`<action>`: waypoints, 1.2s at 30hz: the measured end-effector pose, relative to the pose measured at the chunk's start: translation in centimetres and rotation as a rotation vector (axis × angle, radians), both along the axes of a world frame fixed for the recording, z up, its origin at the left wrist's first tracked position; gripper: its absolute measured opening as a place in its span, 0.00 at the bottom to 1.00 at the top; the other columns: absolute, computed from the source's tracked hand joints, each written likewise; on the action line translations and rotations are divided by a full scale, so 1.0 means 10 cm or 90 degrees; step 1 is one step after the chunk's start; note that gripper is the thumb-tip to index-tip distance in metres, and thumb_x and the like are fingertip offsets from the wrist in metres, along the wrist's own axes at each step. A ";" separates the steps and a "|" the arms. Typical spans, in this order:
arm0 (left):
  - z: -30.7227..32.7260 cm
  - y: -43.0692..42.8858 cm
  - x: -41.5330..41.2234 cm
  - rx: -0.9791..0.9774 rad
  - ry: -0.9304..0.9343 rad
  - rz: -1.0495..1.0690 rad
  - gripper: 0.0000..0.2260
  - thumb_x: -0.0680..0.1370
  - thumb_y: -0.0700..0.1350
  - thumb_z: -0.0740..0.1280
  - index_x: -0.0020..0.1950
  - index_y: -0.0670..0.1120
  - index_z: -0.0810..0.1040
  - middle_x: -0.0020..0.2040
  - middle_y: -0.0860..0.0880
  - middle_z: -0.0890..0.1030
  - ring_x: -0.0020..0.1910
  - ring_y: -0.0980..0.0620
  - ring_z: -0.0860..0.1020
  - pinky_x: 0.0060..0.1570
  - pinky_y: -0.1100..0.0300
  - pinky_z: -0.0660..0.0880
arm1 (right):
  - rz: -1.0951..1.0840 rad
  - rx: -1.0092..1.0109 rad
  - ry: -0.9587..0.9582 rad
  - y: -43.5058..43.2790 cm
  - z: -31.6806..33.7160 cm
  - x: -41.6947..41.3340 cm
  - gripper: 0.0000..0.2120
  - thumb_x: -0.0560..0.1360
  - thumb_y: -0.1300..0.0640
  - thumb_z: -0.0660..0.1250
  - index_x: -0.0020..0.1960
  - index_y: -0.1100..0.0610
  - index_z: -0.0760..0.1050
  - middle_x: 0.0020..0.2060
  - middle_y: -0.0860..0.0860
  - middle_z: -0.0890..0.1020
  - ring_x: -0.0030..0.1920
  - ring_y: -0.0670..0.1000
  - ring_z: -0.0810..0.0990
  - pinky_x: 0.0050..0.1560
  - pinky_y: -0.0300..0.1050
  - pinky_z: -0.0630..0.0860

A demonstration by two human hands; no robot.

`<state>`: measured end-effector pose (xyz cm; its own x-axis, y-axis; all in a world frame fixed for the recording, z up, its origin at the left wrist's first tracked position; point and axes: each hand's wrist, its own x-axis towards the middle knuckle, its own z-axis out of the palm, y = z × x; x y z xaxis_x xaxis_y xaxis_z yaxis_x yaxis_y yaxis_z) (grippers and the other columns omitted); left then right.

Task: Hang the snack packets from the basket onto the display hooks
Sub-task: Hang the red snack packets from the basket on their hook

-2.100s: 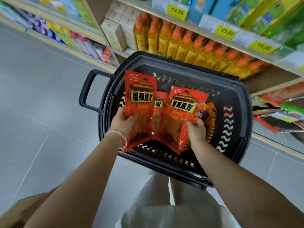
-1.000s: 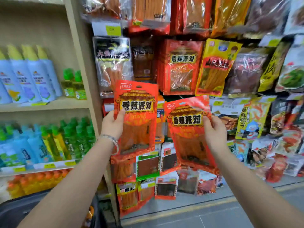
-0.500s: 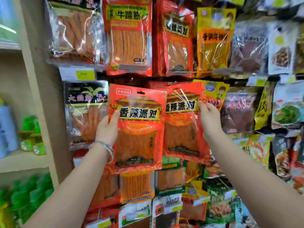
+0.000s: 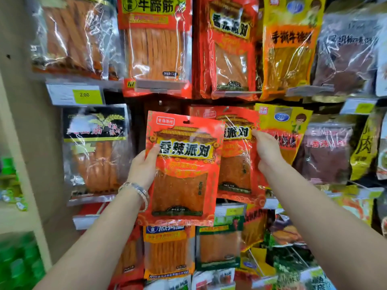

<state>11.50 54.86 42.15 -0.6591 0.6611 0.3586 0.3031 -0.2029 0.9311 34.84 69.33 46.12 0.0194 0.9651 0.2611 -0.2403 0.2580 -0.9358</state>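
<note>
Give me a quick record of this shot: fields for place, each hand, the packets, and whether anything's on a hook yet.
Place: shop display of hanging snack packets
Left hand: grips the left edge of the first red packet
Right hand: pinches the right edge of the second red packet
Overlap: the first red packet covers the second's left side
Hooked: first, no, its hang hole is free; second, cannot tell
Left wrist: bracelet
Price tag: 2.00, upper left

Hooks out of sight behind hanging packets (image 4: 156, 45); fingers of right hand (image 4: 267, 152) behind its red packet (image 4: 235, 168); green bottles (image 4: 18, 266) blurred.
</note>
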 end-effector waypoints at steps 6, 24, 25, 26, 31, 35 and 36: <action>-0.02 0.11 0.21 0.000 -0.031 -0.014 0.15 0.78 0.59 0.59 0.53 0.52 0.80 0.45 0.54 0.83 0.46 0.53 0.80 0.48 0.56 0.74 | -0.127 0.134 -0.090 0.15 -0.14 0.04 0.15 0.74 0.56 0.69 0.58 0.59 0.71 0.48 0.52 0.75 0.48 0.49 0.74 0.52 0.43 0.70; 0.17 0.43 0.78 0.189 0.029 -0.041 0.11 0.76 0.40 0.67 0.51 0.55 0.73 0.51 0.52 0.79 0.44 0.66 0.79 0.44 0.70 0.75 | 0.042 0.220 -0.059 0.07 -0.01 0.21 0.16 0.76 0.46 0.65 0.34 0.52 0.70 0.31 0.49 0.73 0.34 0.49 0.73 0.39 0.48 0.70; 0.24 0.42 0.78 0.212 0.083 0.000 0.14 0.75 0.38 0.67 0.54 0.55 0.71 0.54 0.54 0.77 0.48 0.66 0.77 0.47 0.72 0.73 | 0.028 0.243 -0.074 0.08 0.01 0.22 0.17 0.76 0.46 0.65 0.35 0.55 0.70 0.31 0.51 0.72 0.34 0.50 0.71 0.38 0.47 0.68; 0.32 0.41 0.78 0.221 0.145 0.024 0.15 0.75 0.39 0.67 0.56 0.56 0.71 0.56 0.54 0.76 0.52 0.64 0.76 0.51 0.70 0.72 | 0.012 0.267 -0.094 0.10 0.04 0.23 0.18 0.76 0.47 0.65 0.35 0.59 0.68 0.32 0.53 0.70 0.35 0.51 0.69 0.38 0.47 0.65; 0.63 0.51 0.89 0.208 0.346 -0.014 0.22 0.77 0.39 0.64 0.70 0.50 0.69 0.62 0.53 0.71 0.59 0.56 0.73 0.57 0.72 0.67 | -0.020 0.277 -0.094 0.20 0.24 0.18 0.15 0.77 0.48 0.64 0.36 0.54 0.67 0.30 0.48 0.70 0.33 0.45 0.68 0.36 0.44 0.62; 0.74 0.62 0.99 0.169 0.338 -0.080 0.27 0.78 0.41 0.62 0.74 0.56 0.58 0.62 0.55 0.66 0.59 0.60 0.71 0.48 0.82 0.65 | -0.007 0.260 -0.110 0.26 0.38 0.11 0.14 0.78 0.50 0.63 0.39 0.58 0.73 0.34 0.51 0.74 0.35 0.49 0.71 0.38 0.46 0.65; 0.76 0.63 1.01 0.169 0.331 -0.091 0.27 0.78 0.41 0.62 0.75 0.57 0.58 0.62 0.55 0.66 0.59 0.60 0.71 0.47 0.82 0.66 | -0.006 0.259 -0.117 0.27 0.40 0.10 0.15 0.77 0.50 0.63 0.41 0.62 0.74 0.34 0.53 0.74 0.35 0.50 0.71 0.38 0.46 0.65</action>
